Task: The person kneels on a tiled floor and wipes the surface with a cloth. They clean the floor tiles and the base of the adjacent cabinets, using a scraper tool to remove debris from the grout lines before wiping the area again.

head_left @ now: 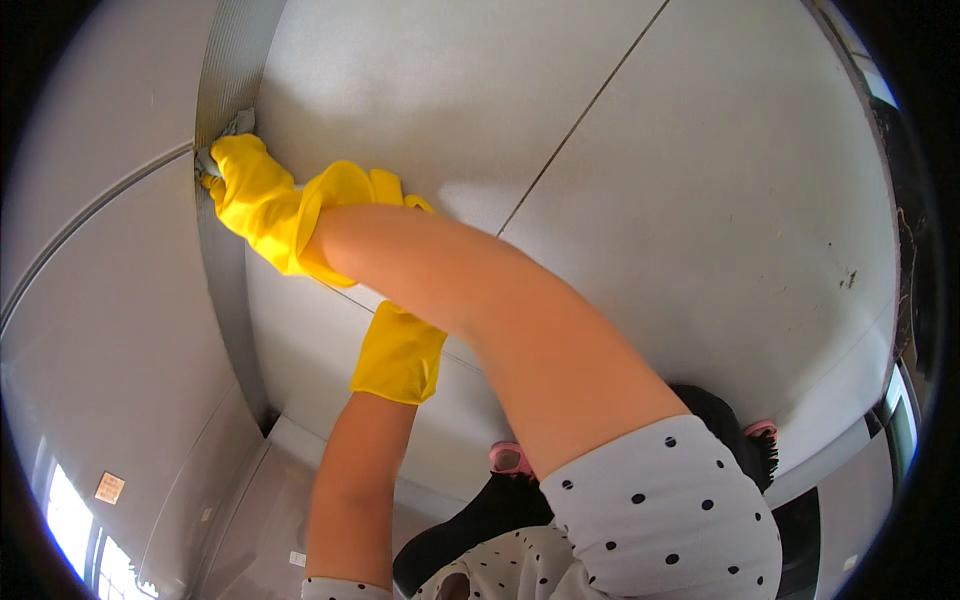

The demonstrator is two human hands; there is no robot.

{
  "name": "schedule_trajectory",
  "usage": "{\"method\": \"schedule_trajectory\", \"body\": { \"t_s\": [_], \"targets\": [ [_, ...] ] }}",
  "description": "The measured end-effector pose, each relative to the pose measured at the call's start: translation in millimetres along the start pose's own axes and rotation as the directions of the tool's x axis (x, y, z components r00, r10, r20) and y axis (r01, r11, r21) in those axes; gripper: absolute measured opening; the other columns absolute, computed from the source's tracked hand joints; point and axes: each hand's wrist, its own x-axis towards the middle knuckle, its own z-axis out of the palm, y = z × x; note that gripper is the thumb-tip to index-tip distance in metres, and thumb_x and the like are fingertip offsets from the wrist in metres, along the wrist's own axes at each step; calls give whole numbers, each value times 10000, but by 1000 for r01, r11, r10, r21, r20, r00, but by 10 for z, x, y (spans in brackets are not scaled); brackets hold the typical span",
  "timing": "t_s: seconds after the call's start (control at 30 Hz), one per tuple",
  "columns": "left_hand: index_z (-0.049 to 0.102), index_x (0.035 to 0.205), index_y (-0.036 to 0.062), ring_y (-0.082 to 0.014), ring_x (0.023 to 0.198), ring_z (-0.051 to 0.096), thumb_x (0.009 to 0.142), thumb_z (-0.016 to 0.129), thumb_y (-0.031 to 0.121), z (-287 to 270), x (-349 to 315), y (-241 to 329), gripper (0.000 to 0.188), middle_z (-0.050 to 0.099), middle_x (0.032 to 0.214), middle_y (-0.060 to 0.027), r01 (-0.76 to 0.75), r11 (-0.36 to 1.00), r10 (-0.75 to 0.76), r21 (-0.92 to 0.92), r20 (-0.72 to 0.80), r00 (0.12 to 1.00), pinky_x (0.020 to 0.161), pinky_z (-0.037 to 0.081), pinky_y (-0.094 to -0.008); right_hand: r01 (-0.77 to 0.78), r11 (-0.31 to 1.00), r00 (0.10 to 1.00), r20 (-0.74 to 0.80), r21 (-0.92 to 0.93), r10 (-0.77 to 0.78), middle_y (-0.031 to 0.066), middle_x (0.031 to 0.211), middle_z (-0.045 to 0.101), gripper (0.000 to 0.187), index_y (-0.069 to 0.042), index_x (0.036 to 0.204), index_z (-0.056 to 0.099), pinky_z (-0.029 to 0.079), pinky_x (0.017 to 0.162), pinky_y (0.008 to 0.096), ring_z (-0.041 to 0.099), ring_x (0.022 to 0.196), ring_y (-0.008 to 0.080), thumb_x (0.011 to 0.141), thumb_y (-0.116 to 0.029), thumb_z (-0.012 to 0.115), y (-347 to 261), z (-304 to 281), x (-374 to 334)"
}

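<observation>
Grey wall panels (700, 180) meet at a ribbed corner strip (228, 80), where the right hand (250, 190), fingers closed, presses a cloth (238, 124); the strip below looks unwiped. Left hand (398, 355): grip hidden.

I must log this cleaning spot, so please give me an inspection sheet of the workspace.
Surface: pale grey wall panels with thin dark seams; small dark specks at right.
Job's things: crumpled light grey cloth pressed against ribbed grey metal corner strip.
Clutter: nothing seen.
Grippers: right hand in yellow rubber glove on the cloth; left hand, gloved too, mostly hidden behind the right forearm.
Cables: nothing seen.
Surroundings: bright windows lower left; pink slippers below.
</observation>
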Motion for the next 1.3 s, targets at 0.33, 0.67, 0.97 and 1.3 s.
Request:
{"method": "schedule_trajectory", "body": {
  "t_s": [0.33,0.67,0.97,1.3],
  "targets": [
    [657,1138,79,-373,695,607,845,664,115,17,125,33,296,651,983,-147,39,999,-39,32,14,999,624,506,-412,-205,968,978,64,141,198,221,1233,648,417,-42,1247,614,503,950,412,621,1099,414,899,-238,737,-349,-404,151],
    [675,1121,77,-349,658,607,796,686,47,-619,-555,-399,327,649,1035,-138,-57,988,39,140,131,991,581,503,-413,-237,946,971,19,219,239,106,1056,698,514,-83,1238,610,553,790,404,673,948,271,887,-434,743,-85,-714,14],
    [681,1116,84,-331,631,609,692,727,41,-940,-799,-886,428,676,1107,-149,-283,955,263,89,190,946,542,491,-410,133,929,894,-446,344,37,134,1102,680,443,-87,1261,593,543,832,398,675,943,308,896,-301,728,-71,20,-180],
    [683,1089,93,-329,663,621,702,736,90,-882,-834,-1014,391,683,1076,-131,-312,950,297,29,231,926,565,496,-409,122,949,878,-478,289,33,190,1205,634,398,-67,1217,617,502,961,399,616,1100,395,845,-122,750,101,981,-746]
  ]
}}
